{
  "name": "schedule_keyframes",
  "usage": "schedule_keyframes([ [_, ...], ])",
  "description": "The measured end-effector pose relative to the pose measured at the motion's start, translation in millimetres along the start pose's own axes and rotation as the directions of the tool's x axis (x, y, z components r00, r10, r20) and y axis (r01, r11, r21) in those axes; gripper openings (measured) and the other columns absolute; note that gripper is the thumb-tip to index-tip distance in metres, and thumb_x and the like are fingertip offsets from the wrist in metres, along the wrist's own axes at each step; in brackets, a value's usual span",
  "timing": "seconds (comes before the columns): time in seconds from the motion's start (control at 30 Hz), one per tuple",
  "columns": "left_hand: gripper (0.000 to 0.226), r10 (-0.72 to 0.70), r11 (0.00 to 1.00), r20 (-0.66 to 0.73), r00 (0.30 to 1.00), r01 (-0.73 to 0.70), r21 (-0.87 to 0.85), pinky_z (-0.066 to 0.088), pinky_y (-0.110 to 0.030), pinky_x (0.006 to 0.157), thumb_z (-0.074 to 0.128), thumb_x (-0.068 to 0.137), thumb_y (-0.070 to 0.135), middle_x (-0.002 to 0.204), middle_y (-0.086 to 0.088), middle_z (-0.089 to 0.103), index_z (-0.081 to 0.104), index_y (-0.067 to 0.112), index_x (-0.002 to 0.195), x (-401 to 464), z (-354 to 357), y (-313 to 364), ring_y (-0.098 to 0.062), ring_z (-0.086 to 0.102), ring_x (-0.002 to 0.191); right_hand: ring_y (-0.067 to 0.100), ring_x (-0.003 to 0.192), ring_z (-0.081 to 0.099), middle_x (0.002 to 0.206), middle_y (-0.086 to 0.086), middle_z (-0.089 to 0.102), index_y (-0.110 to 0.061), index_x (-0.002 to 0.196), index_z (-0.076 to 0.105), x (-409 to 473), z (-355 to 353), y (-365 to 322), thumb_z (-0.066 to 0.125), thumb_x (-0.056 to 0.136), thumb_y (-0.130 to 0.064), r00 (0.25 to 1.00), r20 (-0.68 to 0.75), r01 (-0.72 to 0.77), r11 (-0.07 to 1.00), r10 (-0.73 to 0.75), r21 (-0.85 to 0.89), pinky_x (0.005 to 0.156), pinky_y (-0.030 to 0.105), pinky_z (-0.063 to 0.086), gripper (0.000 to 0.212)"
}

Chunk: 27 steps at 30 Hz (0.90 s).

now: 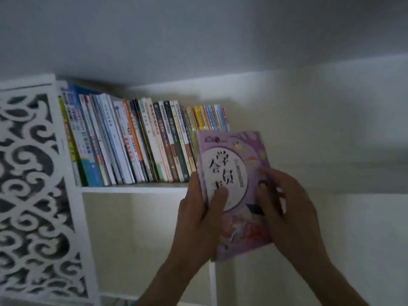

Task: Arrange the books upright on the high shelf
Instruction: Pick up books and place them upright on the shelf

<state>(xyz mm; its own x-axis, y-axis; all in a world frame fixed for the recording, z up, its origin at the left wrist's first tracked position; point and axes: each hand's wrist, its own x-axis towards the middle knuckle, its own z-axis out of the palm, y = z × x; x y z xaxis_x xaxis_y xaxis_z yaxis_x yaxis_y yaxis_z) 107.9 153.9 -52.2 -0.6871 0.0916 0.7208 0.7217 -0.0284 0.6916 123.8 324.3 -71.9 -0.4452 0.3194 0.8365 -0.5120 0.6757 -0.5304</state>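
A purple book (237, 155) with a white circle and dark characters on its cover is held up in front of the right end of the high shelf (134, 189). My left hand (198, 215) grips its left edge, thumb across the cover. My right hand (287, 206) holds its right edge, fingers on the cover. A long row of books (141, 142) stands upright on the shelf, leaning slightly left, from the left wall to behind the purple book. The row's right end is partly hidden by the purple book.
A white carved fretwork side panel (33, 184) bounds the shelf on the left. A white upright post (212, 281) runs down below the shelf. The ceiling (198, 36) is close above, and a pale wall (342, 140) lies to the right.
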Motion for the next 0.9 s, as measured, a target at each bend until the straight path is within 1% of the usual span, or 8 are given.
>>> schedule_keyframes([
  [0.07, 0.019, 0.162, 0.971, -0.052, 0.985, -0.150, 0.185, 0.052, -0.012, 0.060, 0.055, 0.104, 0.024, 0.104, 0.009, 0.072, 0.048, 0.021, 0.121, 42, 21, 6, 0.007, 0.067, 0.081, 0.021, 0.104, 0.059, 0.127, -0.004, 0.049, -0.042, 0.113, 0.068, 46, 4, -8, 0.066, 0.093, -0.044, 0.996, 0.007, 0.086, 0.986, -0.086, -0.145, 0.089, 0.028, 0.045, 0.020],
  [0.17, 0.029, 0.284, 0.902, -0.065, 0.957, -0.244, 0.356, 0.043, -0.008, 0.047, 0.047, 0.108, 0.025, 0.099, -0.009, 0.072, 0.040, 0.006, 0.129, 95, 55, 12, 0.000, 0.059, 0.056, 0.011, 0.099, 0.065, 0.125, -0.005, 0.055, -0.039, 0.126, 0.062, 102, 1, -19, 0.066, 0.092, -0.029, 0.932, 0.352, -0.123, 0.989, 0.088, 0.077, 0.080, 0.022, 0.051, 0.036],
  [0.27, 0.046, 0.265, 0.851, 0.071, 0.962, -0.268, 0.451, 0.042, -0.006, 0.046, 0.038, 0.110, 0.036, 0.101, -0.011, 0.073, 0.031, 0.011, 0.148, 126, 70, 7, 0.003, 0.054, 0.054, 0.016, 0.102, 0.071, 0.132, -0.003, 0.063, -0.030, 0.139, 0.056, 137, -8, -4, 0.068, 0.088, -0.003, 0.813, 0.575, -0.278, 0.931, 0.097, 0.237, 0.081, 0.029, 0.061, 0.059],
  [0.4, 0.050, 0.144, 0.691, 0.352, 0.925, -0.349, 0.633, 0.063, -0.038, 0.075, 0.034, 0.110, 0.034, 0.106, -0.013, 0.071, 0.027, 0.022, 0.158, 138, 66, -21, -0.021, 0.071, 0.080, 0.017, 0.105, 0.072, 0.126, -0.003, 0.070, -0.033, 0.129, 0.063, 144, -1, 24, 0.078, 0.086, -0.012, 0.732, 0.666, -0.358, 0.913, 0.144, 0.195, 0.089, 0.039, 0.061, 0.050],
  [0.53, 0.035, 0.298, 0.634, 0.214, 0.930, -0.360, 0.684, 0.060, -0.036, 0.081, 0.035, 0.110, 0.035, 0.107, -0.003, 0.070, 0.056, 0.020, 0.134, 142, 52, -50, -0.010, 0.063, 0.085, 0.017, 0.104, 0.072, 0.124, -0.004, 0.068, -0.036, 0.133, 0.062, 136, 15, 43, 0.075, 0.090, -0.024, 0.694, 0.710, -0.379, 0.899, 0.120, 0.218, 0.082, 0.030, 0.060, 0.047],
  [0.67, 0.053, 0.522, 0.580, 0.085, 0.849, -0.426, 0.695, 0.049, -0.030, 0.092, 0.052, 0.105, 0.035, 0.136, -0.012, 0.050, 0.039, 0.014, 0.153, 144, 40, -63, -0.019, 0.052, 0.116, 0.017, 0.101, 0.073, 0.126, -0.001, 0.065, -0.037, 0.141, 0.054, 147, 32, 53, 0.080, 0.086, -0.030, 0.712, 0.685, -0.350, 0.923, 0.151, 0.161, 0.079, 0.030, 0.062, 0.061],
  [0.8, 0.051, 0.581, 0.323, 0.280, 0.764, -0.532, 0.783, 0.047, -0.051, 0.107, 0.056, 0.103, 0.035, 0.154, -0.016, 0.040, 0.051, 0.013, 0.148, 159, 31, -89, -0.032, 0.036, 0.143, 0.020, 0.099, 0.071, 0.122, 0.004, 0.065, -0.033, 0.141, 0.052, 160, 56, 66, 0.083, 0.083, -0.032, 0.764, 0.621, -0.277, 0.958, 0.171, 0.077, 0.074, 0.036, 0.064, 0.065],
  [0.9, 0.057, 0.550, 0.317, 0.293, 0.782, -0.519, 0.794, 0.039, -0.053, 0.116, 0.058, 0.102, 0.038, 0.161, -0.014, 0.034, 0.046, 0.016, 0.153, 160, 30, -105, -0.032, 0.025, 0.152, 0.019, 0.097, 0.072, 0.117, 0.002, 0.067, -0.035, 0.135, 0.055, 164, 60, 75, 0.086, 0.079, -0.032, 0.774, 0.612, -0.316, 0.937, 0.165, 0.147, 0.070, 0.031, 0.063, 0.064],
])
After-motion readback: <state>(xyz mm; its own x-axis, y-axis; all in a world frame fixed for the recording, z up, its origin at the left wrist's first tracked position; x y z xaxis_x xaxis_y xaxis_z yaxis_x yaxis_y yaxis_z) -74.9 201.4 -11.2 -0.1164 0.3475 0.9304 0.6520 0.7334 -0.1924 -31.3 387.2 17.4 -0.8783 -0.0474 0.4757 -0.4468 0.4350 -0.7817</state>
